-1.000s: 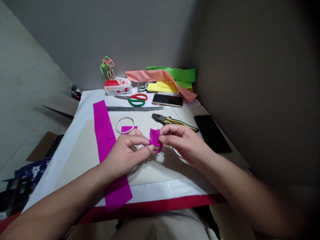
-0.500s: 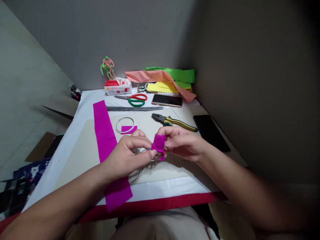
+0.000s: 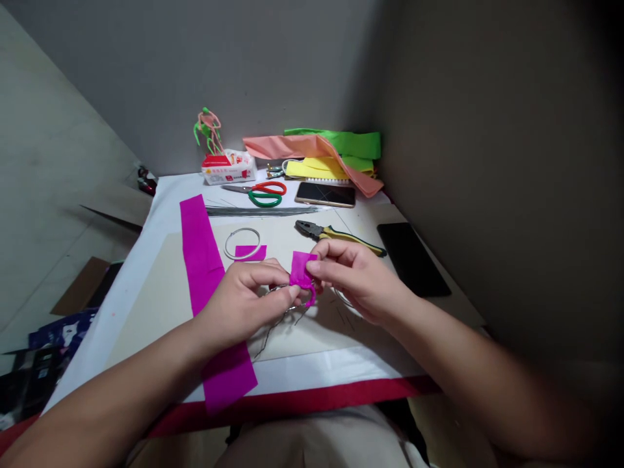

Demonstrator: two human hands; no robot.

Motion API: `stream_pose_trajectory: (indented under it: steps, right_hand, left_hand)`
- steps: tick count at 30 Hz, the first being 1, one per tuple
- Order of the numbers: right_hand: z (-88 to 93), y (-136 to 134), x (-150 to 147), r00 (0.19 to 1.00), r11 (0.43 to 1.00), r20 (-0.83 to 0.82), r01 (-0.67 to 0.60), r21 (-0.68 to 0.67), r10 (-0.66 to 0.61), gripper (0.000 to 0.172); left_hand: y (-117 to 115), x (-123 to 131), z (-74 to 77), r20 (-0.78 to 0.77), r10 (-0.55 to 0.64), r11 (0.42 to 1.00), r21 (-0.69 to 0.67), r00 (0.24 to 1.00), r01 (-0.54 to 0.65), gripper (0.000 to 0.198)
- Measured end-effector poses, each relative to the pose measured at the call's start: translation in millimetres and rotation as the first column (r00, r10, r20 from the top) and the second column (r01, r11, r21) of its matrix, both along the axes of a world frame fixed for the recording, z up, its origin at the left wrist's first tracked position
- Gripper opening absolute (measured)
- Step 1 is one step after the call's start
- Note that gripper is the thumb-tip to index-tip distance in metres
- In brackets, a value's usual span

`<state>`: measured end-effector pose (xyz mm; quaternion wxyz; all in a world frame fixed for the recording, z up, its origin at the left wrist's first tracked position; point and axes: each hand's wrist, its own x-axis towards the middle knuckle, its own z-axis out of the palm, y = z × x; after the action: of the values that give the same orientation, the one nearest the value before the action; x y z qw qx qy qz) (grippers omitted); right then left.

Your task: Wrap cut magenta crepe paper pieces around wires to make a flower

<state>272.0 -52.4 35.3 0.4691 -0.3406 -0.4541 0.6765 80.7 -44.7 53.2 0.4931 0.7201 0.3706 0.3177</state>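
Both hands meet over the middle of the table. My left hand pinches a thin bent wire together with the lower edge of a small magenta crepe paper piece. My right hand pinches the same paper piece from the right, fingers closed on it. The wire's loose ends trail down onto the beige mat. A long magenta paper strip lies on the mat to the left, running under my left forearm.
Behind the hands lie a wire coil ring with a small magenta scrap, yellow-handled pliers, a bundle of straight wires, red-green scissors, two phones, a small box and coloured paper rolls. Walls close in behind and at right.
The magenta piece was rolled over the wire half a second ago; now it stands flatter and more upright again. Both hands stayed in place, fingers shifting slightly.
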Motion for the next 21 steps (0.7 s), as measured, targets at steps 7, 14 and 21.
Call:
stream_pose_trajectory:
  steps: [7, 14, 21]
  right_hand:
    - [5.8, -0.6, 3.9, 0.985, 0.998, 0.16, -0.059, -0.013, 0.06, 0.023]
    - [8.0, -9.4, -2.4, 0.907, 0.915, 0.362, 0.057, 0.4, -0.215, 0.009]
    - [0.4, -13.4, -1.9, 0.696, 0.36, 0.314, -0.086, 0.929, -0.646, 0.008]
  left_hand:
    - [1.2, 1.0, -1.9, -0.044, 0.013, 1.0, 0.007, 0.999, -0.012, 0.015]
    - [-0.5, 6.2, 1.2, -0.062, 0.042, 0.988, 0.149, 0.997, -0.032, 0.016]
    - [-2.8, 3.3, 3.1, -0.056, 0.115, 0.983, 0.149, 0.992, -0.106, 0.019]
